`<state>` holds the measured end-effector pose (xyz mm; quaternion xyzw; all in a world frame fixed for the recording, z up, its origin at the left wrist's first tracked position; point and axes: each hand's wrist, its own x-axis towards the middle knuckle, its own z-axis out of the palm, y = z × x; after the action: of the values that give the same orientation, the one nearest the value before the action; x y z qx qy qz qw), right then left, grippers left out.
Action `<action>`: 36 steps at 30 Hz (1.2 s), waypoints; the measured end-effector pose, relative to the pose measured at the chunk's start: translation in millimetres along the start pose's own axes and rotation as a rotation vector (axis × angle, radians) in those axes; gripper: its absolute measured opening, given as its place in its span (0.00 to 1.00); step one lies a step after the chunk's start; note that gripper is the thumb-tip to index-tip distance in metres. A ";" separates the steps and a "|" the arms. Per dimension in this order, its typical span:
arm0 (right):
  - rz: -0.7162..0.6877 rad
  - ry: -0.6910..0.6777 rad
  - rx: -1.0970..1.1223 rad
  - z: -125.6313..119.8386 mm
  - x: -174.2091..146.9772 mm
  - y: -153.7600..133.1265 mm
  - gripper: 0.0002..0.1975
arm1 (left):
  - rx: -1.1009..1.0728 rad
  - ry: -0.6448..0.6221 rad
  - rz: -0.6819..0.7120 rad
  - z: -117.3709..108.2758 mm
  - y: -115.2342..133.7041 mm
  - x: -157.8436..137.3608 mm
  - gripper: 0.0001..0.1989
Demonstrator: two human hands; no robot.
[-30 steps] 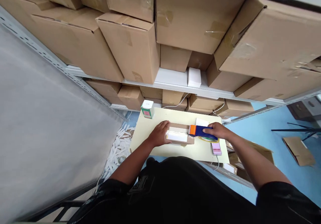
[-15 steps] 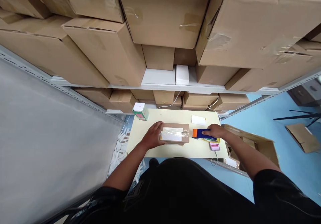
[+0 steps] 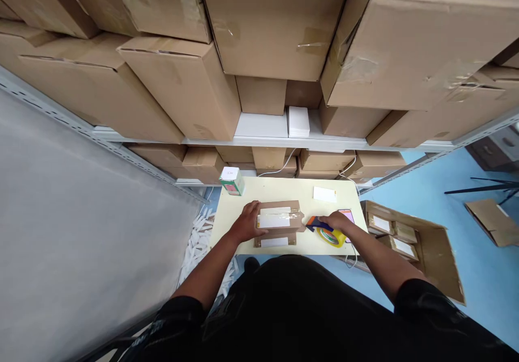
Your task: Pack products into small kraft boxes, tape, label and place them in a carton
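A small cardboard box (image 3: 279,206) with clear tape and a white label lies on the cream table (image 3: 227,229). My left hand (image 3: 246,222) grips its left end, the thumb at the near side and the fingers at the far side. Just in front of it shows another labelled cardboard surface (image 3: 292,239); I cannot tell how far it runs under the box. My right hand (image 3: 335,221) is closed on a blue and orange tape dispenser (image 3: 314,222) with a yellow roll. The dispenser's tip is close to the box's right end.
A phone (image 3: 346,216) with a pink screen lies partly behind my right hand. White labels (image 3: 324,194) and a green and white carton (image 3: 232,181) stand farther back. An open carton (image 3: 440,254) at right holds several small boxes. Shelves (image 3: 259,140) stacked with cartons rise beyond the table.
The tape dispenser has turned, its yellow roll now showing, and moved slightly nearer to me and the box. The box has tilted slightly, and the labelled surface in front has come into view.
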<state>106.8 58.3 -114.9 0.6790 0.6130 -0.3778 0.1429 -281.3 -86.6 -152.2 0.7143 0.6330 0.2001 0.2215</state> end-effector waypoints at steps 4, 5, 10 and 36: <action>0.071 0.008 -0.186 12.1 -8.5 12.4 0.26 | -0.027 0.030 0.003 0.8 -5.8 -5.5 0.58; 0.068 0.006 -0.185 14.4 -12.0 14.6 0.27 | -0.033 0.035 0.011 0.2 -5.7 -6.2 0.58; -0.004 0.205 -0.144 34.6 -31.6 20.7 0.28 | -0.033 0.060 0.020 -4.6 -1.3 -10.4 0.58; -0.375 0.148 0.498 57.9 -66.7 -76.0 0.21 | -0.498 0.213 -0.437 -12.2 41.1 -33.1 0.27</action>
<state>18.2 -12.3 -87.5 0.5940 0.6249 -0.4854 -0.1449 -258.6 -122.9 -118.9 0.4611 0.7223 0.3695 0.3593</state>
